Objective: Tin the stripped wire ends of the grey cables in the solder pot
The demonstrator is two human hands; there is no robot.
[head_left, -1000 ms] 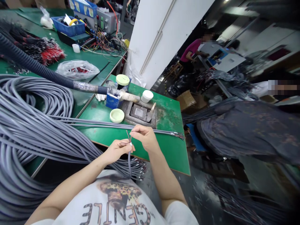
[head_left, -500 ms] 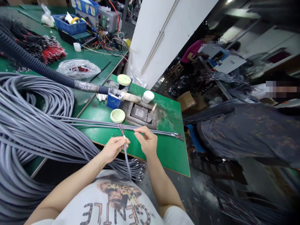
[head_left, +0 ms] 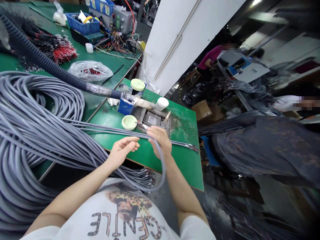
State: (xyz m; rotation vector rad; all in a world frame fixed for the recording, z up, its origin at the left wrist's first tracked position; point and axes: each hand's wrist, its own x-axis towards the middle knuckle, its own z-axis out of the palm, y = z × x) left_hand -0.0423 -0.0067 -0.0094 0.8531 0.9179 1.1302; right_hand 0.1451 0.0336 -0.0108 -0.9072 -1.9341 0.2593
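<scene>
My right hand (head_left: pixel 160 140) is closed on a grey cable (head_left: pixel 163 166) near its stripped end, which points left toward the pale green round dish (head_left: pixel 129 122). The thin wires at that end reach the dish's right rim. From my hand the cable bows down and back to the left. Left of it, my left hand (head_left: pixel 125 150) hovers over the front edge of the green board (head_left: pixel 185 166), fingers apart and holding nothing. Between the hands and the dish, several grey cables (head_left: pixel 110 130) lie across the board.
A large coil of grey cables (head_left: pixel 45 140) fills the left. A ribbed black hose (head_left: pixel 57 71) ends over a square metal pot (head_left: pixel 152 119), beside a white cup (head_left: pixel 162 103) and a blue box (head_left: pixel 125 106). A person in dark patterned clothing (head_left: pixel 262 146) is at right.
The cable has passed from my left hand to my right, and its wire end now points left at the dish. My left hand has opened. The view has shifted slightly.
</scene>
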